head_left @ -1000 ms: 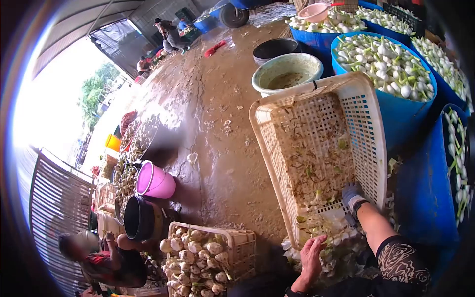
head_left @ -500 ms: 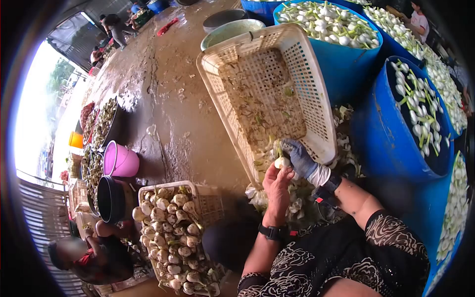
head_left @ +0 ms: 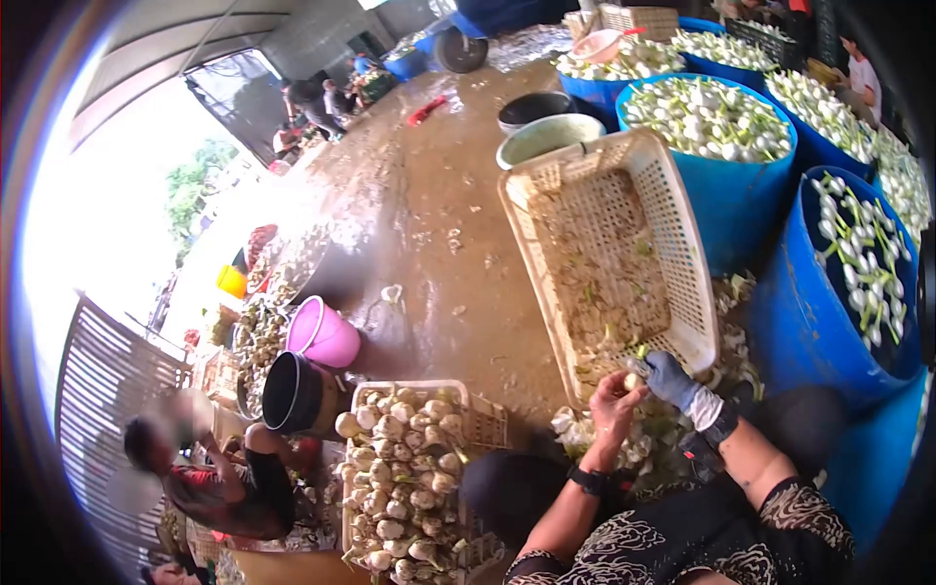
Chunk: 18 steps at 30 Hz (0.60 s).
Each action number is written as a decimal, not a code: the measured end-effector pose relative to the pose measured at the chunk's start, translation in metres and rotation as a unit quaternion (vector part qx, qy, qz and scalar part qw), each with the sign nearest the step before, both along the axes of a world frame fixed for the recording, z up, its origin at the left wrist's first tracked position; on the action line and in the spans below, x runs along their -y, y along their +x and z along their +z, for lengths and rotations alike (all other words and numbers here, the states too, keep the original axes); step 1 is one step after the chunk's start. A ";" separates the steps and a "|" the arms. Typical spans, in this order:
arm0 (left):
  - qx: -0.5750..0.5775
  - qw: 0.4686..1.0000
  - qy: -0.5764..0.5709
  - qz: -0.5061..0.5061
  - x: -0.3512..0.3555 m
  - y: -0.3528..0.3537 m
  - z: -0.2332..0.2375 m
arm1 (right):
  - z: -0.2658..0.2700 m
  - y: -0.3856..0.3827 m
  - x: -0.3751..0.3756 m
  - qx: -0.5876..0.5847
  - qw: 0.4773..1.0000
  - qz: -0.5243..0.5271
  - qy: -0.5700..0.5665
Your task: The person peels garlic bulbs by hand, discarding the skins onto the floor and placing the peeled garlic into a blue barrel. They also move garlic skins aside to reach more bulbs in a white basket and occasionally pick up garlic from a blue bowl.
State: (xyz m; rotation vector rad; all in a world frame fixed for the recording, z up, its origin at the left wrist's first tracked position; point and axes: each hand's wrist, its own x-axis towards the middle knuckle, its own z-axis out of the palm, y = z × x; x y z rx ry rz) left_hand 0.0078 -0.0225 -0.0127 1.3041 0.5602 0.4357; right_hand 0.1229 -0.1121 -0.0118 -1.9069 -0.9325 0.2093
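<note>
Bare left-hand fingers (head_left: 618,388) curl around a small white bulb (head_left: 632,380). The gloved right hand (head_left: 673,382) pinches the same bulb from the other side. Both hands meet at the lower edge of the tilted cream basket (head_left: 682,234), above a heap of trimmings (head_left: 639,450) on the floor. A crate of bulbs (head_left: 400,468) lies near the left hand (head_left: 610,405), and blue barrels (head_left: 829,322) stand beside the right.

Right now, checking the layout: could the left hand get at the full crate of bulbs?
Probably yes: the crate sits open-topped just past the knee, though the left hand is holding a bulb.
</note>
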 end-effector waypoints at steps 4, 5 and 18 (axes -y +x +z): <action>0.016 0.993 -0.116 -0.026 -0.003 -0.004 0.022 | 0.011 -0.003 0.005 -0.074 0.997 0.025 -0.011; 0.019 0.993 -0.113 -0.026 -0.004 -0.005 0.024 | 0.013 -0.003 0.008 -0.071 0.997 0.026 -0.009; 0.097 0.958 -0.260 -0.075 -0.011 -0.003 0.006 | 0.030 -0.007 0.031 -0.199 0.968 0.039 0.149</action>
